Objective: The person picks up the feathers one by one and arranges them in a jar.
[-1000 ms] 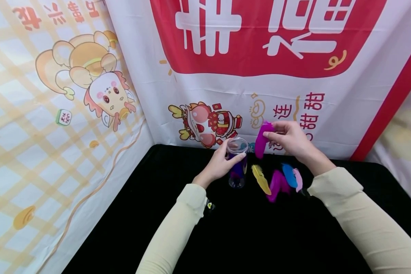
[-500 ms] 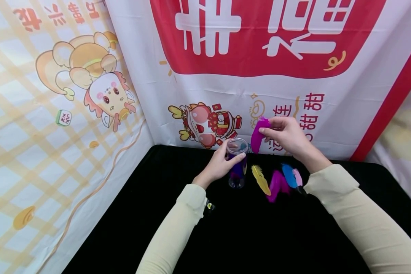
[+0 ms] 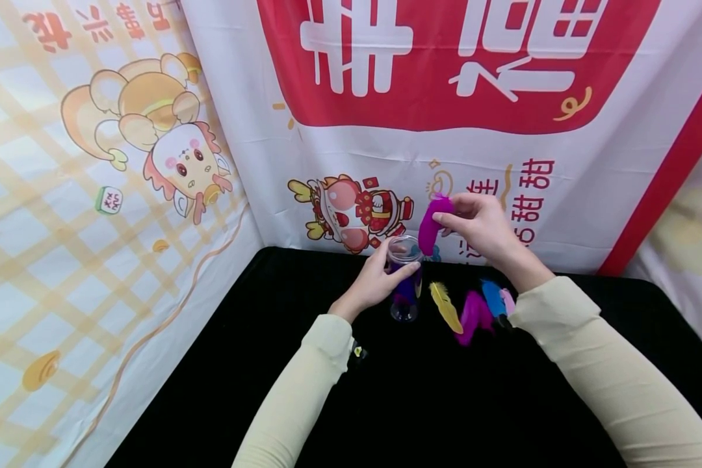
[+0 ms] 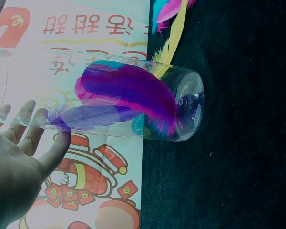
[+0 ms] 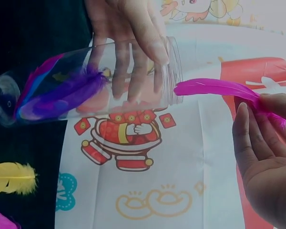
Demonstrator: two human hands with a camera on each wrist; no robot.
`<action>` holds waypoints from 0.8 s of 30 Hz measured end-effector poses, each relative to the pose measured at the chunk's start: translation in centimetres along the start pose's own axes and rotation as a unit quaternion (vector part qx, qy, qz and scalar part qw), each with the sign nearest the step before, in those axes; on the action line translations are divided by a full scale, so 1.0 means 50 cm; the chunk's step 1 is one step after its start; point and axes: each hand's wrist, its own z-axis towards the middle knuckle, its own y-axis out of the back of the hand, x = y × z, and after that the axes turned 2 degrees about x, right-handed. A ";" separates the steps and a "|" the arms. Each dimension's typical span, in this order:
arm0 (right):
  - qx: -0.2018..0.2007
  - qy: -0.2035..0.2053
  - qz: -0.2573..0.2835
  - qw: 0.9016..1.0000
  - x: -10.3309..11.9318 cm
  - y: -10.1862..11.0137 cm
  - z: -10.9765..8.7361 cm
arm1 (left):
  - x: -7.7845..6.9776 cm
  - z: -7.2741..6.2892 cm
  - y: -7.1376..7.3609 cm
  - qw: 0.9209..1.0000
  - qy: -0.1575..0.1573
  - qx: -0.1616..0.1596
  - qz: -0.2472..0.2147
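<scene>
My left hand (image 3: 374, 277) grips a clear jar (image 3: 404, 313) around its upper part, just below the open mouth. Inside the jar, the left wrist view shows purple and magenta feathers (image 4: 126, 88) with some blue showing behind them. My right hand (image 3: 484, 233) pinches a magenta feather (image 3: 429, 227) near its fluffy end, between thumb and fingers. In the right wrist view the rounded tip of that magenta feather (image 5: 209, 86) is at the rim of the jar mouth. The jar stands upright over the black tabletop; whether its base touches cannot be told.
Right of the jar on the black table (image 3: 444, 403) lie a yellow feather (image 3: 446, 308), magenta feathers (image 3: 474, 317), a blue feather (image 3: 493, 298) and a pink one (image 3: 507, 299), partly behind the right sleeve. A printed white cloth (image 3: 257, 162) hangs behind the table.
My right hand has carried the magenta feather left and slightly up, from right of the jar to beside its mouth. The left hand and the jar have stayed put.
</scene>
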 end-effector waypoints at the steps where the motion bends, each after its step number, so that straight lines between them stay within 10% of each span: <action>1: 0.000 0.000 0.001 1.000 0.000 -0.002 0.001 | 0.000 0.000 0.000 1.000 0.000 0.000 0.000; 24: 0.019 -0.011 0.019 1.000 -0.005 -0.041 0.011 | -0.002 -0.002 0.001 1.000 0.006 0.002 -0.001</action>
